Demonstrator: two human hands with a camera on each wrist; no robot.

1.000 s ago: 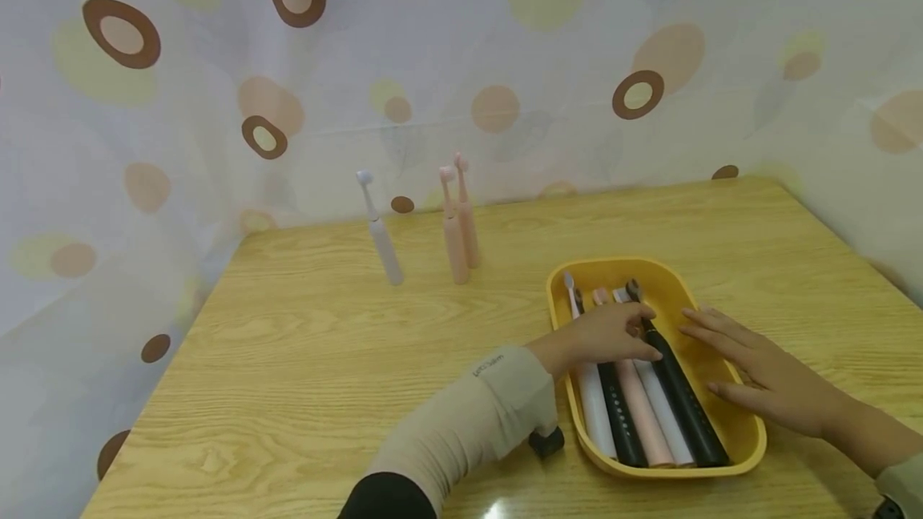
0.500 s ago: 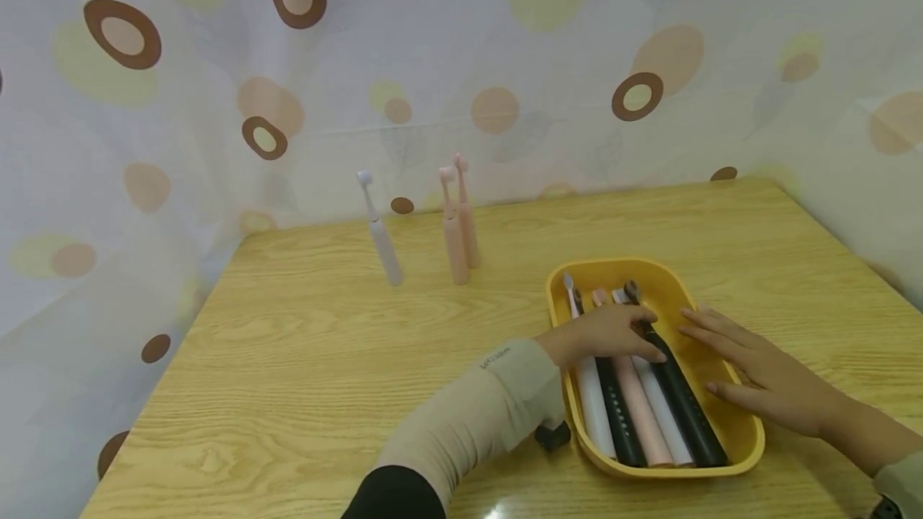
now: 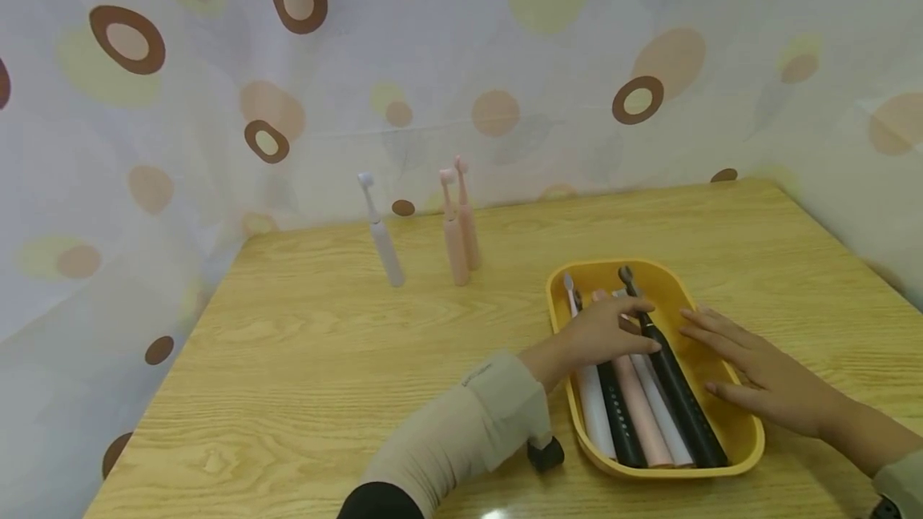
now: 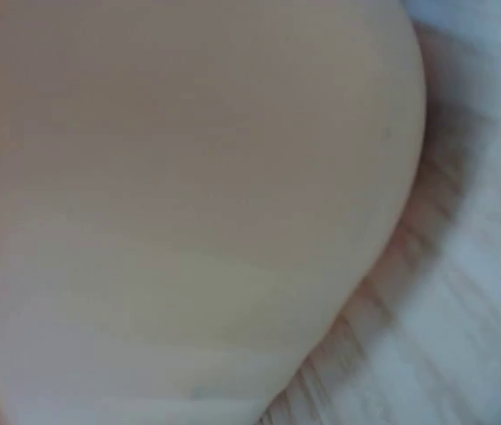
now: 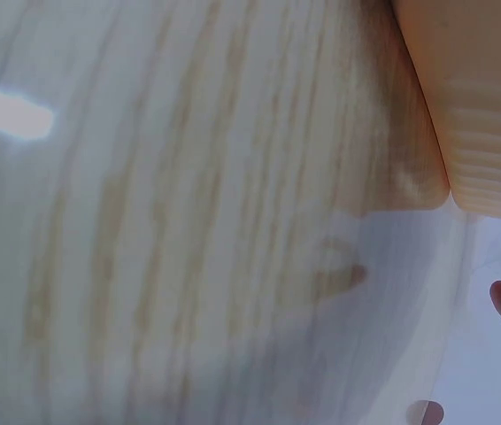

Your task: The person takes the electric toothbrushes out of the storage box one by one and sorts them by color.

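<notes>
A yellow tray (image 3: pixel 737 432) sits at the lower right of the frame, on a wood-grain table (image 3: pixel 324 343), holding a row of toothbrushes (image 3: pixel 644 419). The left hand (image 3: pixel 598 332) reaches over the row, thumb and fingers pinching the black toothbrush (image 3: pixel 685 395) at the row's right end near its neck. The right hand (image 3: pixel 767 379) extends straight, spread fingers over the right rim. Beyond, left of center, a pale toothbrush (image 3: pixel 388 253) and two pink toothbrushes (image 3: pixel 456 249) stand before a patterned cloth (image 3: pixel 433 46).

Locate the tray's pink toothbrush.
At the head view's right, the pink toothbrush lies in the tray between a black toothbrush and a white one, partly behind the left hand.
</notes>
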